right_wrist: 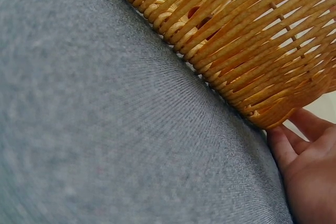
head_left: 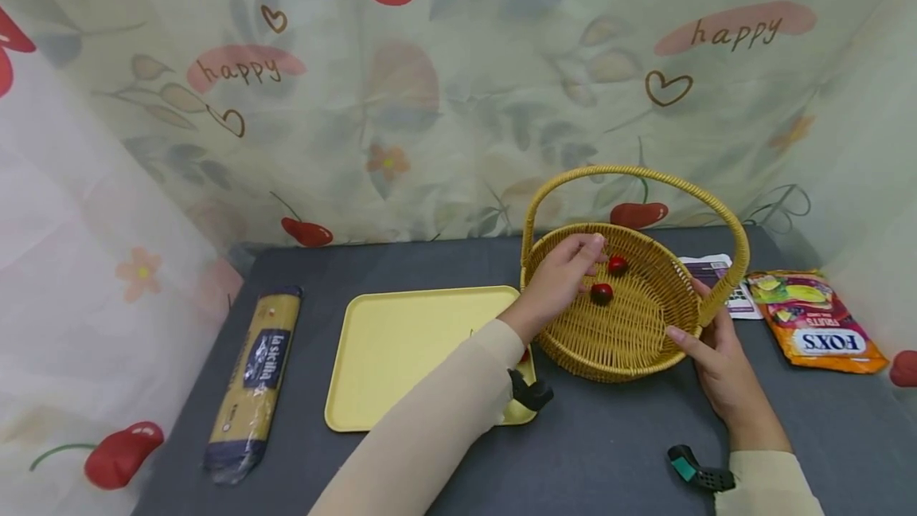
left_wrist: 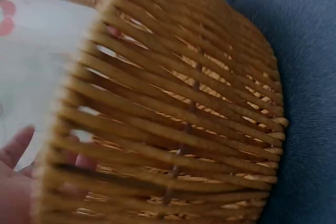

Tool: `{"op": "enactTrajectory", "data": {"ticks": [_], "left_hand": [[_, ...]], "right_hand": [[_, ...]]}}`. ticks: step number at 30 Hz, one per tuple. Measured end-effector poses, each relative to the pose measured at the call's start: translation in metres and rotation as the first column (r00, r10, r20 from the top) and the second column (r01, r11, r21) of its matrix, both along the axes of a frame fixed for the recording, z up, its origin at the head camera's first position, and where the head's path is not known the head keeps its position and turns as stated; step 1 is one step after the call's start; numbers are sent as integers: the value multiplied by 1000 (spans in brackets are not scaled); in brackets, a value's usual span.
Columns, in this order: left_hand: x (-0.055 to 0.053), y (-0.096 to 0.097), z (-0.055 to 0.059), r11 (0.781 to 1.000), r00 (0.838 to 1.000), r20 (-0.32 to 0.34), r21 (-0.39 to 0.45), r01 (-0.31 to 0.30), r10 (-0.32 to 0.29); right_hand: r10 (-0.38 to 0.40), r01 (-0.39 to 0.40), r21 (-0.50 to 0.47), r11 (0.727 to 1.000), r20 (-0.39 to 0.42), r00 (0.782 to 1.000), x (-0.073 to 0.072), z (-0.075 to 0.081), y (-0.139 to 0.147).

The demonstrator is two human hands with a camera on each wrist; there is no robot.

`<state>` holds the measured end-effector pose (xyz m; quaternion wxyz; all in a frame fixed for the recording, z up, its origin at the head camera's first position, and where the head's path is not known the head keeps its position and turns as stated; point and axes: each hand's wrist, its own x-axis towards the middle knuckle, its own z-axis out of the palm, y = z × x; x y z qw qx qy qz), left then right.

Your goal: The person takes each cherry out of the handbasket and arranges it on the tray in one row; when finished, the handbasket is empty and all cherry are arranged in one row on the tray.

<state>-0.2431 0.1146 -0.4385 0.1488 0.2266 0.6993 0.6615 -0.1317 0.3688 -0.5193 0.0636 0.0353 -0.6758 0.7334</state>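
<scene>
A yellow wicker basket (head_left: pixel 609 341) with a tall arched handle stands at the right of the table. Two dark red cherries lie inside it, the nearer cherry (head_left: pixel 602 294) and the farther cherry (head_left: pixel 618 265). My left hand (head_left: pixel 562 273) reaches over the basket's left rim, fingertips close beside the cherries. In the left wrist view, thumb and fingers stand apart behind the weave, nothing seen between them. My right hand (head_left: pixel 716 357) grips the basket's right side, thumb over the rim and fingers outside. The right wrist view shows its fingers at the basket's lower edge.
A pale yellow tray (head_left: pixel 401 357) lies left of the basket; a small red thing (head_left: pixel 525 355) on it shows past the left sleeve. Farther left is a pasta packet (head_left: pixel 261 373). On the right lie a Fox's candy bag (head_left: pixel 817 321) and a white-and-purple packet (head_left: pixel 745 305).
</scene>
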Motion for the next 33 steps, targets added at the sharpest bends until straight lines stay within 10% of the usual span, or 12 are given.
{"op": "enactTrajectory", "data": {"ticks": [8,16,27,33], "left_hand": [[-13,18,-11,961,997,-15,-266,-73,72],[-14,32,-15,852,993,-114,-517,-81,25],[-15,38,-24,723,977,-192,-688,-68,-91],[-15,34,-24,693,962,-218,-719,-43,-166]], "right_hand": [[3,-3,14,1000,19,1000,1,1,-1],[-1,1,8,1000,14,1000,1,2,-2],[-4,3,15,1000,22,1000,2,1,1],[3,-3,15,1000,18,1000,2,1,0]]}}
